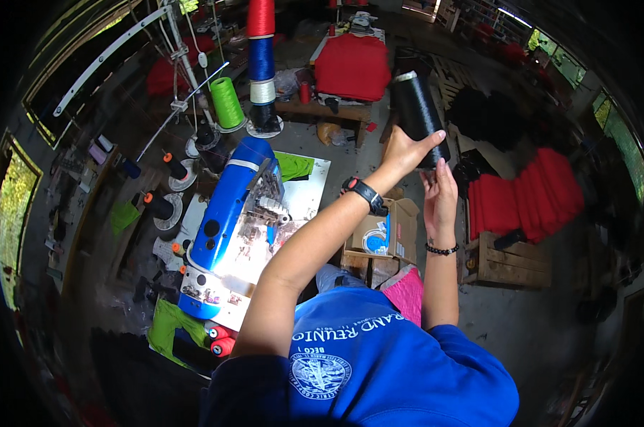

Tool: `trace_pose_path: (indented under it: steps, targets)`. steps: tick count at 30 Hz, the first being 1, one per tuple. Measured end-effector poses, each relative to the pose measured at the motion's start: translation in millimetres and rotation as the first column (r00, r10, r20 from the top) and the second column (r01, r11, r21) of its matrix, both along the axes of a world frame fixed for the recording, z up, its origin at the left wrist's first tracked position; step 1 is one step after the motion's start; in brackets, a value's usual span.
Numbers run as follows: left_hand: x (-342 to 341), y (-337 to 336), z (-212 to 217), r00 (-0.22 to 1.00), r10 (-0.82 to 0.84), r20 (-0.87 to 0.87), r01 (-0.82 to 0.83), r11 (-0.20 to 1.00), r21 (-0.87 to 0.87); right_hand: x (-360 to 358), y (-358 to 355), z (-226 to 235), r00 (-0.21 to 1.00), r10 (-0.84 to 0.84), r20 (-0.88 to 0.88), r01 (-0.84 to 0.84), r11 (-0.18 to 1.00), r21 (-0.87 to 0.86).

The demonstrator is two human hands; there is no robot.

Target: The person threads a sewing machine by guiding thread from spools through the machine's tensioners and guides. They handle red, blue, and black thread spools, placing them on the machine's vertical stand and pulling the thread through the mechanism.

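A large cone of black thread is held up in front of me, tilted, with its pale tip at the far end. My left hand, a watch on its wrist, is closed round the cone's lower side. Below it, the fingers of my right hand press against the cone's base; a dark bead bracelet sits on that wrist. To the left stands a blue sewing machine with a lit white work table. Green cloth lies on the table behind the machine.
A thread stand rises at the left, near a green thread cone and a red, blue, white and black cone stack. An open cardboard box sits below my hands. Red cloth covers a wooden crate at right.
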State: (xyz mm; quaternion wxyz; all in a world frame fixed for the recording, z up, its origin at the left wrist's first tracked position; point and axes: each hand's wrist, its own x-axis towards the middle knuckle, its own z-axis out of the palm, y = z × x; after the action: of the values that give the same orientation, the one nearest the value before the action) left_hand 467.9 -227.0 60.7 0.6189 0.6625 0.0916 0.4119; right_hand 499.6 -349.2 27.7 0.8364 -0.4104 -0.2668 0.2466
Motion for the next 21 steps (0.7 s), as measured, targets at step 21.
trace_pose_path:
  steps: [21]
  targets:
    - [-137,9,-204,0.619,0.21,-0.757,-0.197,0.974,0.109,-37,335,-3,0.237,0.396,0.887,0.435,0.774,-0.461]
